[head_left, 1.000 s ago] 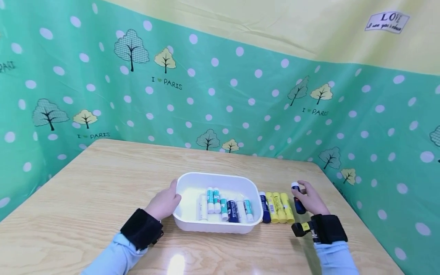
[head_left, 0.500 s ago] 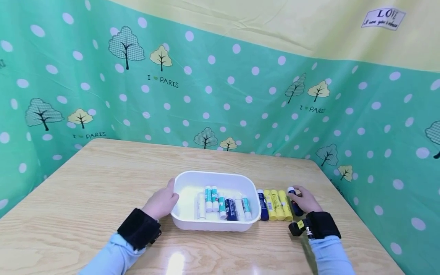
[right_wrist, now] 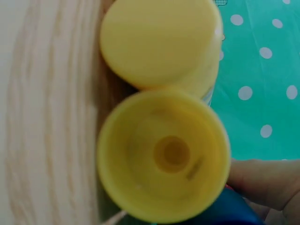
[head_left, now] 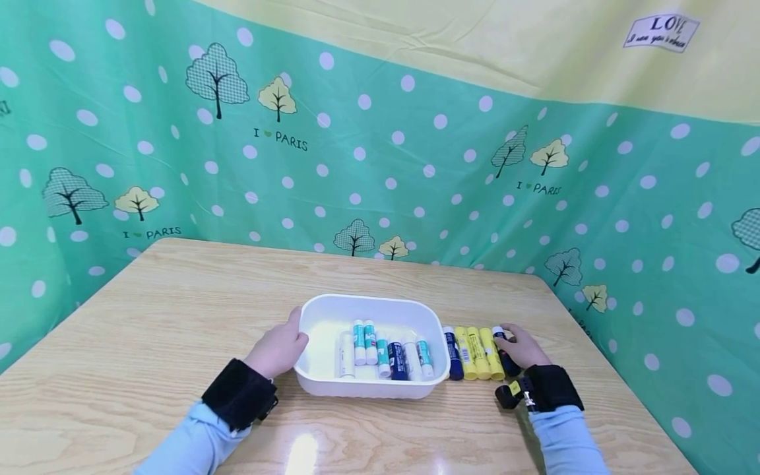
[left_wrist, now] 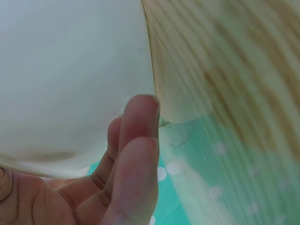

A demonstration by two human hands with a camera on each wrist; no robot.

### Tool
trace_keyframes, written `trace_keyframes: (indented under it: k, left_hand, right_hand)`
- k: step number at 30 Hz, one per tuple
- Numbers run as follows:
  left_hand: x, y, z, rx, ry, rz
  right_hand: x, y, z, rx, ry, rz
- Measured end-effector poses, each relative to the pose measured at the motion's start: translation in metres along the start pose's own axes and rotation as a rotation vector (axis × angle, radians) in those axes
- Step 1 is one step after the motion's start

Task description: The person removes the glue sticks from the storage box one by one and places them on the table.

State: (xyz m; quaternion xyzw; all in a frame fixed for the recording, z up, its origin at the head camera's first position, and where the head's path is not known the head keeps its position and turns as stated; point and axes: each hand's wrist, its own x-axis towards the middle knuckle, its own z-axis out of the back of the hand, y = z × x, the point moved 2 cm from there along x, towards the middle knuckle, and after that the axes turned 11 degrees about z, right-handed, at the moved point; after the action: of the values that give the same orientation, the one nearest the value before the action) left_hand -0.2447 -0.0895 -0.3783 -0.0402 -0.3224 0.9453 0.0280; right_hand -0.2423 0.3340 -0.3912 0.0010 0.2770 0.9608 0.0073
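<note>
My left hand (head_left: 278, 348) grips the left end of a white plastic bin (head_left: 368, 389); the left wrist view has its fingers (left_wrist: 136, 173) against the bin's wall (left_wrist: 75, 84). Several glue sticks, some teal and white, one dark blue (head_left: 398, 361), lie inside. To the right of the bin, a dark blue tube (head_left: 453, 353) and three yellow tubes (head_left: 477, 353) lie side by side. My right hand (head_left: 525, 348) holds another dark blue tube (head_left: 508, 361) at the row's right end, partly hidden by the fingers. A yellow tube's hollow end (right_wrist: 164, 154) fills the right wrist view's middle.
The wooden table (head_left: 225, 284) extends left of and behind the bin. A green dotted curtain (head_left: 332, 165) hangs behind the table and along its right side.
My right hand has moved left and down with the dark blue tube, which now lies against the last yellow one. The left hand keeps its grip on the bin; the head view has shifted slightly.
</note>
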Motion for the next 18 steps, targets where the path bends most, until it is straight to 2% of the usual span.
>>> trace_keyframes:
  k: [13,18]
  left_hand:
    - [0.0002,0.0006,0.0003,-0.004,0.011,-0.001]
    - [0.0005,0.0002,-0.0002,-0.002,0.012,0.003]
  right_hand:
    - [0.0019,0.0006,-0.0055,0.011,0.018,-0.032]
    - [0.0013,0.0031,-0.0053,-0.006,0.022,-0.017]
